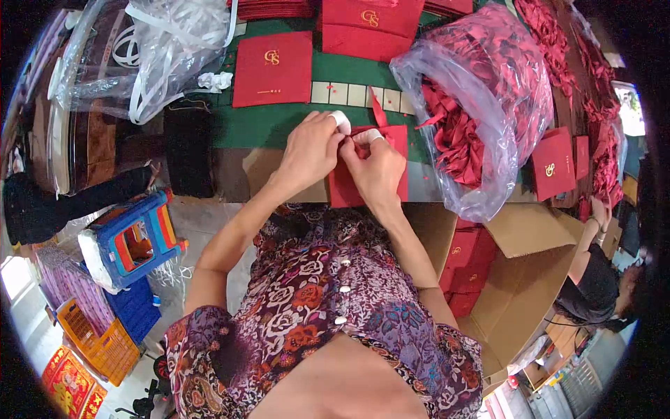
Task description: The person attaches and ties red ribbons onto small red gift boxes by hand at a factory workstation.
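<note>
A red paper bag or folder [399, 183] lies at the table's front edge, partly covered by my hands. My left hand [312, 148] comes over its upper left with thumb and fingers pinched together; what is between them is hidden. My right hand [377, 167] is closed over the upper middle, its fingertips meeting those of my left hand. From behind the right fingers a red ribbon [377, 108] sticks up, and the right fingers appear to pinch it. White wraps cover a finger on each hand. Just beyond lies a flat red bag [273, 80] with gold letters.
A clear plastic bag [502, 150] full of red ribbons stands at right, another [150, 70] with white ribbon at left. More red bags [370, 31] lie at the back. Below right is an open cardboard box [523, 279] holding red bags. Another person [593, 279] works at far right.
</note>
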Motion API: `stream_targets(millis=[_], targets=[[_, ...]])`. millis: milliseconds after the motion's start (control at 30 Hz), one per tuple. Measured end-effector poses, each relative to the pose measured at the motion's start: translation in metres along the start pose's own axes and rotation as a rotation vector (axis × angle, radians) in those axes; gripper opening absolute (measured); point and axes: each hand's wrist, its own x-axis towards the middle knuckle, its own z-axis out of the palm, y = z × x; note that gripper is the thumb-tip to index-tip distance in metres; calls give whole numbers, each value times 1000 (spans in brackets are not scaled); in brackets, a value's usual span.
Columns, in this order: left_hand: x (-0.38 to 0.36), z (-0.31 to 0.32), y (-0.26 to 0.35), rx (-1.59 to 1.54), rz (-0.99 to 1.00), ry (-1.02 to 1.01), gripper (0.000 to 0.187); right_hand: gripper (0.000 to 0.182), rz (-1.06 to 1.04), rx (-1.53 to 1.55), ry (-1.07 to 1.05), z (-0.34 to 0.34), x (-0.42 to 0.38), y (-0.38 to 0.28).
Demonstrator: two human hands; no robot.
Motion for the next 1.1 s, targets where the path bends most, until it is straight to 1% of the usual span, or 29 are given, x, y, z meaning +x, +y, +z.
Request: stream_targets(millis=[133, 200, 233, 300, 333, 367, 433, 467, 500, 567, 600, 633, 700, 733, 767, 833, 867, 933, 967, 1000, 1033, 1067, 1100], targets=[[1, 5, -1, 32, -21, 5, 10, 18, -39, 2, -31, -8, 4, 5], [1, 5, -4, 25, -22, -4, 11, 21, -98, 28, -129, -15, 5, 8], [2, 5, -6, 7, -30, -4, 13, 21, -99, 28, -129, -21, 7, 7], [3, 4, -5, -10, -40, -2, 15, 22, -210, 41, -81, -35, 12, 1], [4, 3, -1, 20, -22, -7, 18, 20, -122, 70, -90, -41, 17, -1], [4, 2, 2, 50, -4, -13, 20, 18, -153, 69, -76, -47, 25, -1], [4, 0, 7, 46, -15, -42, 22, 16, -378, -81, -36, -50, 41, 8], [4, 1, 10, 41, -21, -71, 23, 16, -343, -32, -136, -52, 48, 10], [4, 2, 11, 40, -20, -72, 23, 16, -342, -34, -134, -52, 54, 14], [1, 4, 14, 109, 53, -32, 21, 18, -261, 40, -544, -51, 67, 23], [0, 4, 15, 110, 53, -30, 21, 21, -192, 50, -678, -53, 75, 26], [0, 4, 16, 117, 88, -12, 19, 21, -194, 50, -679, -54, 81, 29], [-2, 3, 19, 121, 122, 2, 17, 23, -163, 121, -817, -54, 89, 34], [-1, 3, 21, 145, 148, 5, 15, 22, -88, 170, -885, -54, 94, 34], [0, 2, 23, 168, 176, 7, 13, 22, -84, 170, -884, -52, 96, 37], [1, 6, 21, 171, 178, 2, 13, 19, -34, 337, -896, -45, 97, 44], [2, 7, 21, 176, 179, 0, 14, 19, -31, 336, -895, -42, 94, 47], [6, 5, 19, 122, 155, -1, 14, 19, 59, 429, -795, -35, 92, 52], [8, 3, 17, 71, 129, -1, 15, 19, 56, 428, -794, -30, 91, 54], [8, 2, 16, 70, 130, 0, 15, 21, 51, 431, -679, -25, 90, 57], [8, 1, 14, -7, 119, -69, 15, 22, 46, 434, -563, -23, 90, 56], [8, 1, 13, -83, 108, -138, 15, 22, 17, 250, -471, -28, 97, 51], [6, 3, 11, -81, 108, -139, 15, 24, 71, 307, -450, -29, 103, 55]])
